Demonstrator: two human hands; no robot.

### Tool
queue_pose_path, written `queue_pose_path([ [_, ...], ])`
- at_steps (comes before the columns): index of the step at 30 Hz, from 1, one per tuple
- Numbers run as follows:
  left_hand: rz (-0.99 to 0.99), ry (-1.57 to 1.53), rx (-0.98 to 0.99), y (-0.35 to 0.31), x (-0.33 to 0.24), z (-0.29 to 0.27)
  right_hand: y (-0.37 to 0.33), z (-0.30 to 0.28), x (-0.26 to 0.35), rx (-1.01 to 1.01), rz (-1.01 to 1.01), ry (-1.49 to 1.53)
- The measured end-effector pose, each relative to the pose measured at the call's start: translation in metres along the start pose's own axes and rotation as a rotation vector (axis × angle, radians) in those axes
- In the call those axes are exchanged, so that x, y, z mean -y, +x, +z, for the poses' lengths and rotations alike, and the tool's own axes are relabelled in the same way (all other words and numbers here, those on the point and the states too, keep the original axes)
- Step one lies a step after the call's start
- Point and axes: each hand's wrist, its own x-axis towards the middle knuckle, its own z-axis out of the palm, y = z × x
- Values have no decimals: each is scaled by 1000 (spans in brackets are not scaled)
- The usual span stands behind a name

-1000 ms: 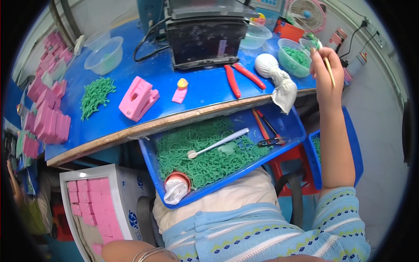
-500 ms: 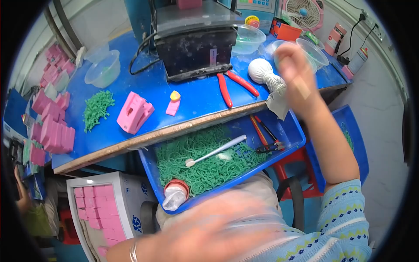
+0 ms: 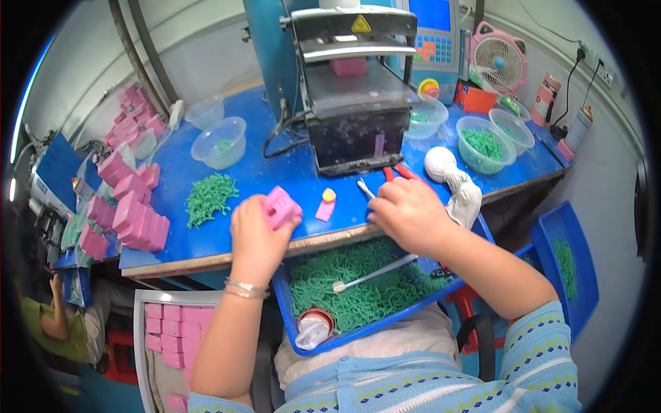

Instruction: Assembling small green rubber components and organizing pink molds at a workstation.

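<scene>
My left hand (image 3: 256,230) is closed around a pink block (image 3: 282,206) with slots in its face, at the table's front edge. My right hand (image 3: 410,215) is closed too, its fingertips pinching a thin whitish piece (image 3: 365,189) that points up and left; its kind is not clear. Just beyond that hand are red-handled pliers (image 3: 411,173), partly hidden. Between my hands a small pink piece with a yellow tip (image 3: 326,205) lies on the blue table (image 3: 275,175). A pile of green strands (image 3: 211,199) sits left of my left hand.
A blue tray (image 3: 365,333) on my lap holds green strands, a pale brush (image 3: 375,273) and a brown cup (image 3: 317,323). A black-and-white machine (image 3: 354,103) stands behind. A white cloth-wrapped ball (image 3: 441,165) and a bowl of green pieces (image 3: 485,148) are right. Pink blocks (image 3: 141,220) are stacked left.
My left hand has come up from the lap and taken hold of the pink block. My right hand has moved left from the bowls and now pinches a thin whitish piece. The view has shifted.
</scene>
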Motion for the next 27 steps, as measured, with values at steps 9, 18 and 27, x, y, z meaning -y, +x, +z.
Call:
queue_pose_path([
  [9, -252, -1626, 263, -56, -29, -18, 26, -17, 73, -246, -225, 345],
  [18, -638, -2257, 246, -71, 8, -24, -20, -22, 36, -291, 328, -170],
  [27, -597, -2167, 576, -84, -14, -4, -38, -43, -12, -479, 328, -43],
])
